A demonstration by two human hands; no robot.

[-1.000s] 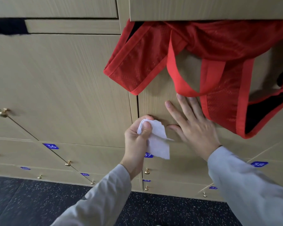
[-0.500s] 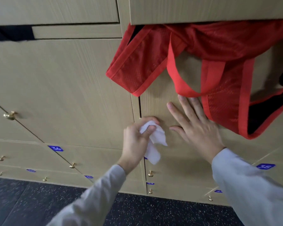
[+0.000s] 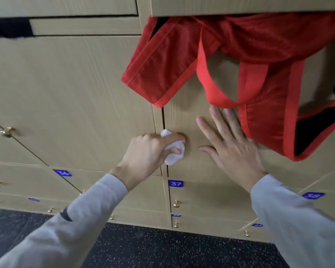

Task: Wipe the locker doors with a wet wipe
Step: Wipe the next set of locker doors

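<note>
Left hand [image 3: 151, 151] grips a crumpled white wet wipe [image 3: 174, 149], index finger extended over the top of the wad and thumb curled under it, pressing it against the left edge of a locker door [image 3: 184, 117], right beside the vertical gap to the neighbouring door [image 3: 75, 97]. Wipe bunched; its longer run goes roughly up and down along that edge, with a small tuft showing above the index finger. Left forearm in a grey sleeve [image 3: 70, 225] rises from lower left. Right hand [image 3: 230, 149] lies flat on the same door, fingers straight and spread, pointing up and slightly left, near the wipe but apart from it; holds nothing. Red mesh bag [image 3: 249, 60] hangs out of the open compartment above, its strap loop just above the right fingertips and its body touching the hand's outer side. Contents of bag not visible. Blue label "37" [image 3: 175, 183] sits below the door's lower-left corner. Brass knobs [image 3: 6, 131] on nearby doors; dark speckled floor [image 3: 143, 248] below.
</note>
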